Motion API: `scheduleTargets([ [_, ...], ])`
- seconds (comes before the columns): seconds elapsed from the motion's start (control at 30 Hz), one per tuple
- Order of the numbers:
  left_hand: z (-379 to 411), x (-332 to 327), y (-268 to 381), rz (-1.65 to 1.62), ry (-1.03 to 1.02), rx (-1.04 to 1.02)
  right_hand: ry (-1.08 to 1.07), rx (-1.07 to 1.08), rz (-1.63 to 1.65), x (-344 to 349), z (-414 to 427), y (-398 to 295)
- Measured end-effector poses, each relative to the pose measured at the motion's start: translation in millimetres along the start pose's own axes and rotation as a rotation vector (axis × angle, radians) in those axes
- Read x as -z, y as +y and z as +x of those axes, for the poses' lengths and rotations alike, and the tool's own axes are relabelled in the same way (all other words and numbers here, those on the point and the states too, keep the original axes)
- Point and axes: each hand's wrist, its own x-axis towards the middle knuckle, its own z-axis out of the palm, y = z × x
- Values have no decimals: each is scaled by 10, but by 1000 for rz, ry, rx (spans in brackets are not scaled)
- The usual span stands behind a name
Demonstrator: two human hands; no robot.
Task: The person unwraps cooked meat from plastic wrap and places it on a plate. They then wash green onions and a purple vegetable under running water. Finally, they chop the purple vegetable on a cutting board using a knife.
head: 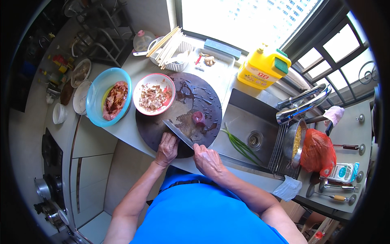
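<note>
On a round dark chopping board [146, 128] my right hand [208, 158] grips the handle end of a kitchen knife [179, 134], its blade pointing up and to the left. Close beside the blade is my left hand [167, 146], fingers curled near the board's front edge; whether it touches the blade or holds something is hidden. A piece of dark red meat [198, 118] lies on the wet board, right of the blade. A white bowl with a red rim [154, 94], holding cut meat, stands on the board's upper left.
Left of the board is a blue plastic bowl [129, 88] of minced meat. Behind are a basket with chopsticks [179, 65], a tray [227, 71] with ginger and a yellow detergent jug [263, 67]. Green onions [240, 146] lie in the steel sink [231, 113] at the right.
</note>
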Motion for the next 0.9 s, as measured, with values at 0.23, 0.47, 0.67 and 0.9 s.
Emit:
scheduleTargets([
  [0.23,-21,22,54,13,42,14,7,52,33,249,-400,101],
  [0.47,19,24,63,-12,15,30,49,79,-18,105,-353,223],
  [0.67,-13,14,40,29,34,32,-64,61,8,234,-187,135],
  [0.9,-26,5,35,-15,22,69,-22,76,0,61,187,46],
])
